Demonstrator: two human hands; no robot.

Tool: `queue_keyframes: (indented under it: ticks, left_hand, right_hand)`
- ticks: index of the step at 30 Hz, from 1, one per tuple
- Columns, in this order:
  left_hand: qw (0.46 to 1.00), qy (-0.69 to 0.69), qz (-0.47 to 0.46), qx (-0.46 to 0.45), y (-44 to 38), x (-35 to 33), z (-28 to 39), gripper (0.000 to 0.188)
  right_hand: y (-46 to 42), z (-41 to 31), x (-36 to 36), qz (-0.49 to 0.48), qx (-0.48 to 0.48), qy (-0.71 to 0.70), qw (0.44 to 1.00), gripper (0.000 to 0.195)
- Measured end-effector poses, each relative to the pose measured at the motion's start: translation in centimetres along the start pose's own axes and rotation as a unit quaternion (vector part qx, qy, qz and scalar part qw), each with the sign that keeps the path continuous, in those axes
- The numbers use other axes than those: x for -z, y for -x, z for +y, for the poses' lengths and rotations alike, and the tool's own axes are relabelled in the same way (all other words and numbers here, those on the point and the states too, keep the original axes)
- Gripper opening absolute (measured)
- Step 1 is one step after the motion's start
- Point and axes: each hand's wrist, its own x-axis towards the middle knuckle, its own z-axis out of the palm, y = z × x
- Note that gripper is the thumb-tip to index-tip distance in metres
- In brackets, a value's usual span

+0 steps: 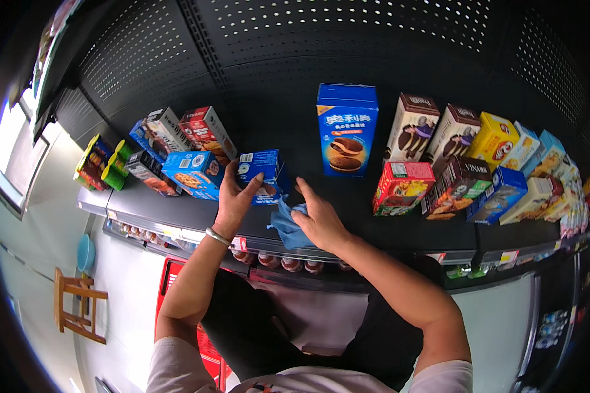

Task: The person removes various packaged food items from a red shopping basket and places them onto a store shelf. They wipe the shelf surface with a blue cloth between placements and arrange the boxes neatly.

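My left hand (235,199), with a bangle at the wrist, grips the near left part of a small dark-blue snack box (264,162). Its thumb lies across the box, and the fingers sit on the left side. A crumpled blue cloth (289,228) hangs from my right hand (321,218) at the front of the black shelf (344,204). The right index finger points towards the box and looks apart from it. Close on the left of my left hand is a light-blue cookie box (191,174). A tall blue carton of round filled cakes (348,130) stands upright behind my right hand.
Several snack boxes (455,186) fill the right side. More boxes (164,130) and green-lidded canisters (115,164) stand left. A perforated back panel (295,69) rises behind. Bottles (291,264) sit below. A red shopping basket (209,351) and wooden stool (81,304) are on the floor.
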Motion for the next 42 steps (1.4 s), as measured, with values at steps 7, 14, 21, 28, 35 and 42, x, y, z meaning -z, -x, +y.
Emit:
queue_keyframes:
  ticks: [7,14,21,28,35,42]
  left_hand:
    - [0.996,-0.062,-0.061,0.009,1.4,-3.3,0.0,0.071]
    - [0.988,-0.072,-0.133,-0.037,3.5,-6.0,-0.9,0.068]
    - [0.973,-0.156,-0.151,-0.084,3.9,-7.3,-1.7,0.068]
    - [0.965,-0.170,-0.168,-0.111,3.8,-8.4,-0.7,0.063]
    - [0.965,-0.173,-0.179,-0.077,3.8,-8.2,-0.1,0.061]
    - [0.954,-0.197,-0.213,-0.074,4.0,-7.4,-0.8,0.059]
  right_hand:
    - [1.3,-2.0,0.5,0.020,-0.064,-0.001,0.998,0.077]
    - [3.4,-3.1,3.9,0.052,-0.103,0.081,0.990,0.082]
    - [4.2,-2.7,5.9,0.026,-0.127,0.128,0.983,0.080]
    - [4.7,-1.3,6.7,-0.008,-0.148,0.167,0.975,0.082]
    - [4.5,-1.9,6.8,-0.035,-0.183,0.251,0.950,0.069]
    - [4.4,-3.2,7.7,-0.090,-0.195,0.349,0.912,0.036]
